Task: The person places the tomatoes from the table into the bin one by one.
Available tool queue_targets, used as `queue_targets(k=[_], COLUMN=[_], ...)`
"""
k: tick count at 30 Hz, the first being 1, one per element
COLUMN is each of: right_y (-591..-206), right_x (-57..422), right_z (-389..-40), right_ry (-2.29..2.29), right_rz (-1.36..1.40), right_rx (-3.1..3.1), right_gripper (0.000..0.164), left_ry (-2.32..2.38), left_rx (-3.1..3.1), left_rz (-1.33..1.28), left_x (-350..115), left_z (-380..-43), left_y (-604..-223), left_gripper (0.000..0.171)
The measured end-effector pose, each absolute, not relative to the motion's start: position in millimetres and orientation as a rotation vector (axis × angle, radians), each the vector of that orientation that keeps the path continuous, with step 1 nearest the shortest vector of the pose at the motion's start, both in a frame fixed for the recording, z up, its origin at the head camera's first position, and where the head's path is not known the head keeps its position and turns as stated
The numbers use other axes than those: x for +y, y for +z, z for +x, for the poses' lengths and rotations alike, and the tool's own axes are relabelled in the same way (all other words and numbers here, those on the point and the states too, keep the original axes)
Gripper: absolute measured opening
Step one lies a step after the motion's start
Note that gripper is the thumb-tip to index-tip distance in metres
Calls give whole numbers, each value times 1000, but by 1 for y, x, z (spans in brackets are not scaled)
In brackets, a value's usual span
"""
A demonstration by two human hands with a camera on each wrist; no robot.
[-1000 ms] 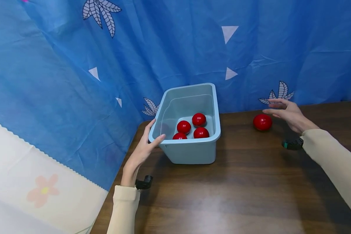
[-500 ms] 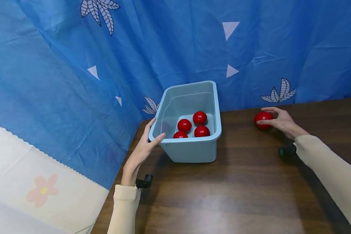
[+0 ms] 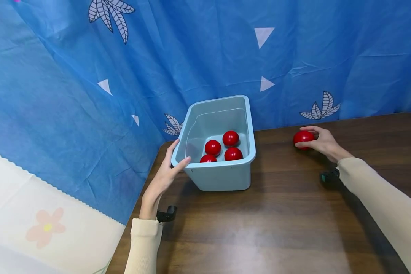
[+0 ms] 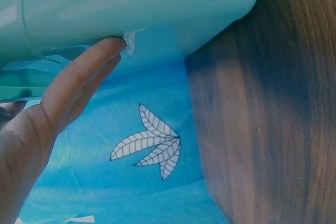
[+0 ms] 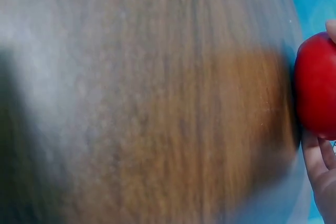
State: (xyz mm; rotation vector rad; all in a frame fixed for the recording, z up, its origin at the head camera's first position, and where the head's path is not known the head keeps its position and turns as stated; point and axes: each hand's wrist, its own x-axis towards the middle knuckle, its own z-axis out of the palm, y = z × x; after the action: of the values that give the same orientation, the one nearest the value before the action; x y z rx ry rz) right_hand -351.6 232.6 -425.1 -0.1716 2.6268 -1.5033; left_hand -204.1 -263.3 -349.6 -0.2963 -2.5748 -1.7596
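A light blue plastic bin (image 3: 219,177) stands on the table, with several glossy red balls (image 3: 233,154) on its floor. My left hand (image 3: 162,177) holds the bin's near left corner. Its thumb lies at the front rim, and the fingers press along the outer wall, as the left wrist view also shows. To the right of the bin, near the back edge of the table, my right hand (image 3: 323,144) grips another red ball (image 3: 302,139) between thumb and fingers. The right wrist view catches that ball (image 5: 317,87) at its right edge. Whether it touches the table is unclear.
A dark wooden table (image 3: 260,228) bears everything. Right behind it hangs a blue curtain (image 3: 209,49) with leaf and triangle prints. A pale cloth with a flower print (image 3: 48,227) lies beyond the table's left edge.
My right hand has come down from above the lone red ball and now grips it from the right. The left hand has stayed at the bin's corner.
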Motion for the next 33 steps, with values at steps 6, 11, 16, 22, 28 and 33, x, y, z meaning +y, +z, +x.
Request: queue_targets(k=[6,11,16,22,28,33], right_y=[-412,-390,-364,-332,-301,-281], right_x=[230,220,206,180,146,115], right_z=[-346,-342,-337,-331,-323,-314], right_ry=[-1573,-1657,-1751,-1861,-1956,-2001], right_rz=[-147,-156,-172,-222,-335,-429], right_rx=[2625,2603,2572,2491,2387,2325], right_gripper=[76,79,81,77,73,71], left_ry=[-1773,-1754,-1755,-1765,-1771,-1786], left_rx=[-2568,-2573,-2581,-2583,-2579,-2556], left_rz=[-293,-283,-276,-269,-261,-289], left_x=[-263,-265,-264,-263,-265,-265], left_z=[-204,-202,-202,-201,-201,-201], left_y=[-349,-348,-348,-349,-350,-350], left_gripper=[82,82,82,83,84,85])
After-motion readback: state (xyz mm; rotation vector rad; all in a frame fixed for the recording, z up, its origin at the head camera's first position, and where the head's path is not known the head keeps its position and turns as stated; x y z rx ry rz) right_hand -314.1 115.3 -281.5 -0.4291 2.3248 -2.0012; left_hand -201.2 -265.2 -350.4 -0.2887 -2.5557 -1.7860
